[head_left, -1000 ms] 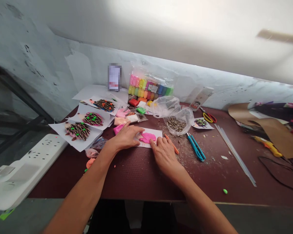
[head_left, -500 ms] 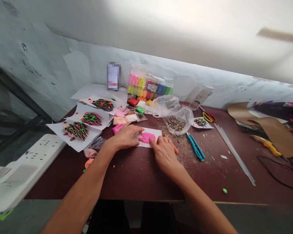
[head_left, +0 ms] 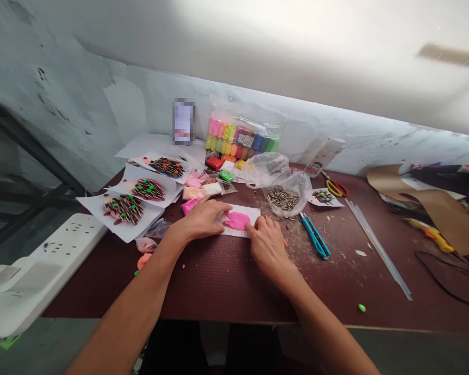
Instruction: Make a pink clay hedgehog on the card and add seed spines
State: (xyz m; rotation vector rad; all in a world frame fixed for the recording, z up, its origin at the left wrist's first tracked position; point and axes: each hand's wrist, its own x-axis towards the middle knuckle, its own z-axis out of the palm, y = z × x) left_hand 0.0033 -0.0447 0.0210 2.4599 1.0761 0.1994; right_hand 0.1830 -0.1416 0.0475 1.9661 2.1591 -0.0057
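Note:
A flattened piece of pink modelling clay lies on a small white paper card, which has short orange lines near its front edge. My left hand grips the card's left end, thumb near the front and fingers behind. At the right end, my right hand has its fingers bent, with a digit pressing the clay's right edge. An orange stick is mostly hidden beneath this hand. Behind my left hand is a lump of pink clay, and beyond it peach clay.
Hedgehog-like pieces with dark spines lie on papers at left, near a white power strip. A plastic bag of seed-like pieces, teal cutter, scissors, clear sticks and yellow glue gun lie right.
My right hand has shifted slightly right, toward the card's right edge, and covers more of the orange stick. My left hand stays at the card's left end.

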